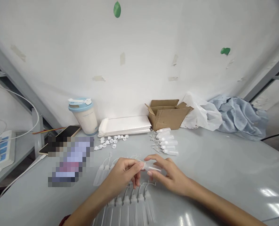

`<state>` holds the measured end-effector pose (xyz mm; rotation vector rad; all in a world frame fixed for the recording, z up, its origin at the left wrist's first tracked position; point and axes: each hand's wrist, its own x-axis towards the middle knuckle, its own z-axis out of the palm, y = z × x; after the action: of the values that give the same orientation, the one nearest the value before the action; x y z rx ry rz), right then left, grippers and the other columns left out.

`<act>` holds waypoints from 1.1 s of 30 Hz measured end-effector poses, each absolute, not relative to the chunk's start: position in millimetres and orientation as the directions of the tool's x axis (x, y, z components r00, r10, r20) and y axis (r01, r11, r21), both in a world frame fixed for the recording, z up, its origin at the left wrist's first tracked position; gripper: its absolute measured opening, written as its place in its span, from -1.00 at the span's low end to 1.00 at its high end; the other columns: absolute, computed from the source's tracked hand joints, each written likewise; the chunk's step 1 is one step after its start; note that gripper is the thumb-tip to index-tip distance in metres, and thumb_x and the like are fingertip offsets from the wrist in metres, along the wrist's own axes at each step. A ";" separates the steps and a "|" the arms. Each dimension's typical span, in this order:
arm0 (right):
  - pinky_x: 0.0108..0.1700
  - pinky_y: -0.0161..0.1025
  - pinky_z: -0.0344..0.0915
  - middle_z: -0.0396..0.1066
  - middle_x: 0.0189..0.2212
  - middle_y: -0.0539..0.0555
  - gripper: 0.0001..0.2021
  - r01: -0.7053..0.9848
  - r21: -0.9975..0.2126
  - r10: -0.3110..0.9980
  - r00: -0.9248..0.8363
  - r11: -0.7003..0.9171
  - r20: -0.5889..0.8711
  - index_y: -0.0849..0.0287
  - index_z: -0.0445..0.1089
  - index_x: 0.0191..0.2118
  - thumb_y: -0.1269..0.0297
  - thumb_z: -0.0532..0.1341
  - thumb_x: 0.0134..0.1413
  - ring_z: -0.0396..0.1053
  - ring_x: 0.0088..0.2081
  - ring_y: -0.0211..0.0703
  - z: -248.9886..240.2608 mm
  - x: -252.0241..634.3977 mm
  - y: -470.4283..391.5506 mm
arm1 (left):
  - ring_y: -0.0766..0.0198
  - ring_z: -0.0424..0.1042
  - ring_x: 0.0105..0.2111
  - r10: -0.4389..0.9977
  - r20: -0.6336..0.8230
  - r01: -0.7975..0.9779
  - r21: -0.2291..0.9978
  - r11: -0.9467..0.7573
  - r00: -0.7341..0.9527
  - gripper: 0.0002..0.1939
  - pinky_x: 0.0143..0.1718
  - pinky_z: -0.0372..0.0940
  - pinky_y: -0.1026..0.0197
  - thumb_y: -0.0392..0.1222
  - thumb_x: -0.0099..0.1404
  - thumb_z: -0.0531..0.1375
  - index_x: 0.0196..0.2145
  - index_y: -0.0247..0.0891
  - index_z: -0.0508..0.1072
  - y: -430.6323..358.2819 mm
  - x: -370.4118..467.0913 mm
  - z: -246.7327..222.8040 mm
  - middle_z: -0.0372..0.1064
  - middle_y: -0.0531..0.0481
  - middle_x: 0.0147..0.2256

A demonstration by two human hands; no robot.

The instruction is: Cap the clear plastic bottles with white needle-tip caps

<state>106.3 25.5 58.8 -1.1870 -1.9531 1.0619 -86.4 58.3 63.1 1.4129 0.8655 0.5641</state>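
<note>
Between my two hands is a small clear plastic squeeze bottle (155, 168), lying nearly level with its neck to the left. My left hand (126, 172) pinches it at the neck with thumb and forefinger, so the tip is mostly hidden. Around the bottle's body curve the thumb and fingers of my right hand (171, 175). A row of long clear bottles (127, 210) with thin bent tubes on their tops lies below my hands. More clear bottles (101, 175) with similar tubes lie behind my left hand, partly covered by it.
Small white caps (111, 141) lie scattered before white padded envelopes (127, 124). Several filled-looking bottles (169, 142) lie by an open cardboard box (167, 114). A lidded cup (85, 117), phone (61, 138), blurred screen (71, 163), plastic bag (200, 113) and blue cloth (240, 117) surround them.
</note>
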 end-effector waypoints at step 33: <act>-0.48 -0.38 0.00 0.10 -0.58 -0.16 -0.72 0.206 -0.975 0.875 -0.484 0.082 -0.029 0.11 0.02 -0.09 0.08 0.05 0.21 0.01 -0.55 -0.34 65.2 107.1 23.9 | 0.34 0.31 -0.51 0.787 0.070 0.147 0.969 -0.201 0.613 -0.82 -0.44 0.27 0.29 -0.22 0.24 0.11 -0.41 -0.30 0.49 51.4 -86.5 69.3 0.32 0.01 -0.44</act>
<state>107.1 23.9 65.2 -1.0696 -1.7668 1.4380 -86.5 51.4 69.3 1.7012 0.7739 0.7017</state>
